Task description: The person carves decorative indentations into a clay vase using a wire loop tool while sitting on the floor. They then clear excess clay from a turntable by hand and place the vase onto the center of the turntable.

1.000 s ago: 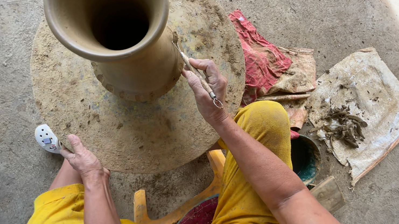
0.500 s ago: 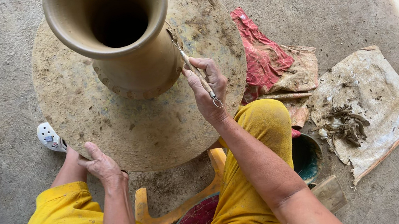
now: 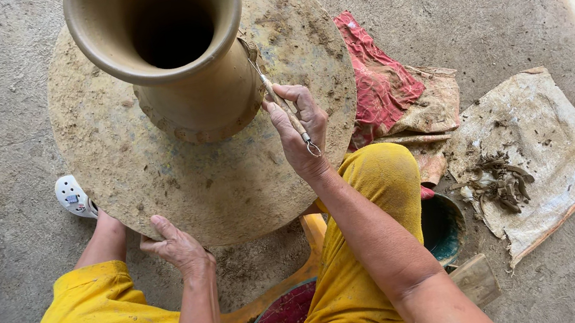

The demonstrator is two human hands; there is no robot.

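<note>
Trimming tool in right hand fingers, tip touching vase.

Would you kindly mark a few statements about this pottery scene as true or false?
1. The right hand holds a thin trimming tool against the clay vase. True.
2. The left hand rests inside the vase's mouth. False: it grips the near edge of the round wheel.
3. A red cloth lies right of the wheel. True.
4. The vase lies on its side. False: it stands upright.
5. Clay scraps sit on the wheel. False: they lie on a pale sheet.
</note>
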